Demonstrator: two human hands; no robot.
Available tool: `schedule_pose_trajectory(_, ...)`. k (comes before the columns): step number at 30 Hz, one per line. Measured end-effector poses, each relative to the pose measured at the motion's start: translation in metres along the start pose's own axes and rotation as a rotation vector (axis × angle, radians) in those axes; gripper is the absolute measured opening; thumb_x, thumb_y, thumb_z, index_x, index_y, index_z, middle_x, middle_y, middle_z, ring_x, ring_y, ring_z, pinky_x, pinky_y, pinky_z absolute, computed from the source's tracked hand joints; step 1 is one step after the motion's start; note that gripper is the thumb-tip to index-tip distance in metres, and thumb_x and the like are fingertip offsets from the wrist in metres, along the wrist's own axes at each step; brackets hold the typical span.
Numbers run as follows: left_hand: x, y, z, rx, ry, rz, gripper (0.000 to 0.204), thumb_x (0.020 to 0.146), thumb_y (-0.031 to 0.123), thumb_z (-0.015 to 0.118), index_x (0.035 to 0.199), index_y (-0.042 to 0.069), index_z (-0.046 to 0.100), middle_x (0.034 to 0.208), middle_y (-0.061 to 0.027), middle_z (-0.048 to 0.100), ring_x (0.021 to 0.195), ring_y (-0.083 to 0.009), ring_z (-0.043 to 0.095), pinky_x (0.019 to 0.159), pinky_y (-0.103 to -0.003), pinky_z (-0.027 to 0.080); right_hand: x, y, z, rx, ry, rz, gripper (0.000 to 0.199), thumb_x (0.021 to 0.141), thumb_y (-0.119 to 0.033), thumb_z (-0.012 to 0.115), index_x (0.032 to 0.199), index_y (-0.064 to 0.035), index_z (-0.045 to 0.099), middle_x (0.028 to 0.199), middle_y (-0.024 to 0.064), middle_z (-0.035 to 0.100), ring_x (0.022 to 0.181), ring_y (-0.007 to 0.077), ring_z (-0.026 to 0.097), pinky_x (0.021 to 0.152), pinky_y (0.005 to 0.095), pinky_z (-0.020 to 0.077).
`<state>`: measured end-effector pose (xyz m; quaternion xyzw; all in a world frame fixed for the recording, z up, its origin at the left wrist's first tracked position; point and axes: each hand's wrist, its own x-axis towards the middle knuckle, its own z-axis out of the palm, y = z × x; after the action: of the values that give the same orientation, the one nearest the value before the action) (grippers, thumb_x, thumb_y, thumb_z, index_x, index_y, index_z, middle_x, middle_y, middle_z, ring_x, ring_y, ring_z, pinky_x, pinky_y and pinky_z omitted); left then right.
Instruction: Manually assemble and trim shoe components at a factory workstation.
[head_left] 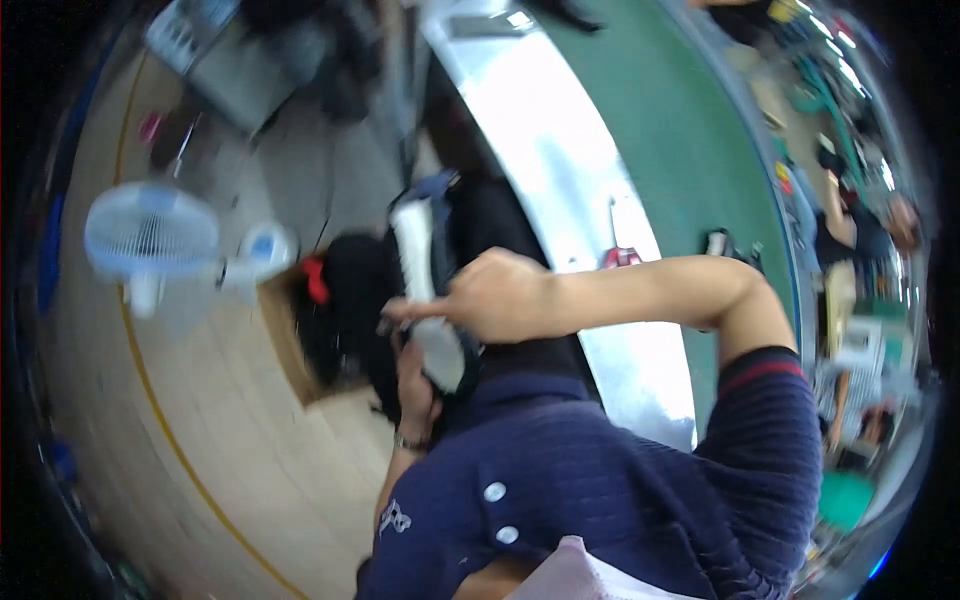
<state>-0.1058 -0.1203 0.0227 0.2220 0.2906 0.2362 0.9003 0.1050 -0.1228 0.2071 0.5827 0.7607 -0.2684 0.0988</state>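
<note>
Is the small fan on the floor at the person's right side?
No, the white fan stands on the floor at the person's left, far from both hands.

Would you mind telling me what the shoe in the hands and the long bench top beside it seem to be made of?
The shoe looks like black fabric or synthetic upper with a matte white rubbery sole, though blur leaves this open. The bench top seems bare metal along its edge, given its bright glare, with a dull green mat-like surface beside it.

floor [230,400] open left, fan [150,235] — box [290,340]
</note>
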Motion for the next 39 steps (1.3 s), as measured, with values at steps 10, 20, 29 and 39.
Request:
schedule_pose_trajectory(10,0.025,0.018,0.022,0.202,-0.251,-0.316,0.051,0.092,0.042,0.054,0.125,0.004,0.05,0.108,-0.0144,0.063,0.094,-0.0298,0.063,0.08,-0.043,0.054,0.008,0.008,0.06,0.001,0.405,-0.126,0.049,0.083,-0.025,0.059,0.131,-0.0317,0.05,0.086,0.0067,0.07,0.077,0.0266,0.069,0.06,0.041,0.0523)
schedule_pose_trajectory(20,0.05,0.093,-0.041,0.606,-0.26,-0.092,0.05,0.091,0.043,0.056,0.12,0.003,0.054,0.103,-0.0135,0.065,0.09,-0.0266,0.063,0.078,-0.04,0.053,0.009,0.013,0.073,0.126,0.499,-0.1,0.071,0.086,-0.02,0.056,0.148,-0.0294,0.025,0.074,0.013,0.065,0.068,0.0338,0.066,0.059,0.0406,0.0504)
schedule_pose_trajectory(29,0.067,0.104,-0.091,0.775,-0.038,0.231,0.05,0.09,0.044,0.058,0.116,0.002,0.058,0.098,-0.0127,0.066,0.087,-0.0236,0.063,0.076,-0.039,0.053,-0.068,0.089,0.116,0.657,0.7,0.716,0.066,0.089,-0.036,0.059,0.146,-0.0286,0.027,0.077,0.0208,0.064,0.07,0.0383,0.065,0.061,0.0488,0.0481)
schedule_pose_trajectory(39,0.026,0.042,-0.115,0.878,0.467,0.552,0.05,0.089,0.046,0.061,0.112,0.001,0.062,0.093,-0.0118,0.067,0.083,-0.0204,0.063,0.073,-0.037,0.052,-0.212,0.097,0.25,0.391,0.781,1.55,0.067,0.079,-0.028,0.069,0.141,-0.0253,0.043,0.081,0.0221,0.064,0.074,0.0381,0.065,0.068,0.0473,0.0498)
